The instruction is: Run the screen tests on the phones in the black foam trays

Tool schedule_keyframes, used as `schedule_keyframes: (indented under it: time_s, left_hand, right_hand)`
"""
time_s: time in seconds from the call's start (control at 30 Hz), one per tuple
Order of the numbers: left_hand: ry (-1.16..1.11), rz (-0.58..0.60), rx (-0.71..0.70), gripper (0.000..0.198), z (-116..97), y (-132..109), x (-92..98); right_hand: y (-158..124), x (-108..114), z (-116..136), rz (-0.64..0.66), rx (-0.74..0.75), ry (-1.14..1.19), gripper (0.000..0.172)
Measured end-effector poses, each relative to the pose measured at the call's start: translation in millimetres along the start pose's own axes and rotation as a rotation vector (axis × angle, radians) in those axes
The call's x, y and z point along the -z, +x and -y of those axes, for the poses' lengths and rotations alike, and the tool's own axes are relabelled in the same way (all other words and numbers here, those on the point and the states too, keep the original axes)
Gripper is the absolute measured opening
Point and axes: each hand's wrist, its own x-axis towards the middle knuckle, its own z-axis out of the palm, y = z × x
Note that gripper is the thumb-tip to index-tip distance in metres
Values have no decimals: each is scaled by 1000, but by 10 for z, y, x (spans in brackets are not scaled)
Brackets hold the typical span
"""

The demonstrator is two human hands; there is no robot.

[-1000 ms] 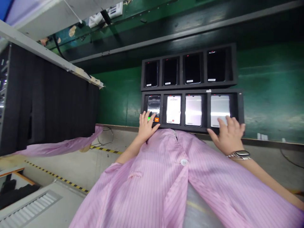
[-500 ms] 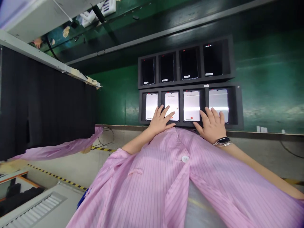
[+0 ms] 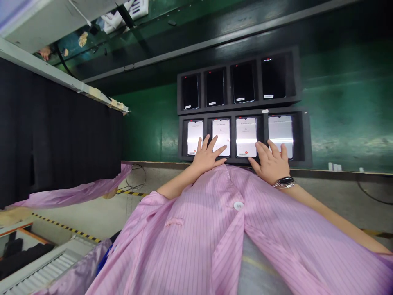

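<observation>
black foam tray (image 3: pixel 183 139), glossy slab phones (image 3: pixel 220 131), left hand (image 3: pixel 208 153), right hand (image 3: pixel 270 162) — both splayed open, holding nothing

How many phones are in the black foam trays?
8. Four dark phones sit in the upper tray. Four lit phones sit in the lower tray, partly covered by the left hand and right hand.

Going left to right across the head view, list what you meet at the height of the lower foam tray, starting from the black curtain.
black curtain → green wall → first lit smartphone → second lit smartphone → third lit smartphone → fourth lit smartphone → green wall
</observation>
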Motion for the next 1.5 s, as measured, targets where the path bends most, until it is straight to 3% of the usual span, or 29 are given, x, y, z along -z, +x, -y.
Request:
schedule_keyframes:
  time_s: [0.13,0.27,0.43,0.6,0.73,1.03,1.3,1.43,1.5]
  left_hand:
    - [-10,-66,42,63,88,-124,100]
    - [13,-165,244,66,326,-454,227]
    - [37,-109,358,56,506,-746,217]
    - [32,-81,348,49,480,-738,208]
    - [26,-65,354,49,455,-707,248]
    - [29,-49,429,51,360,-657,291]
    - [-24,-98,435,52,380,-680,246]
    - [-159,-216,647,72,580,-753,192]
    - [-276,-184,804,65,685,-766,164]
  right_hand:
    - [4,19,1,-28,25,-14,59]
    - [18,41,33,-17,46,-38,51]
    - [9,101,45,23,-48,-13,60]
    - [-139,382,-128,27,-283,-22,71]
    - [-264,494,-336,58,-382,-21,77]
    - [-266,399,-438,103,-391,-24,90]
    - [-325,336,-499,16,-329,-41,68]
    - [-319,352,-655,-38,-418,-7,88]
    - [-265,358,-766,-31,-507,-1,94]
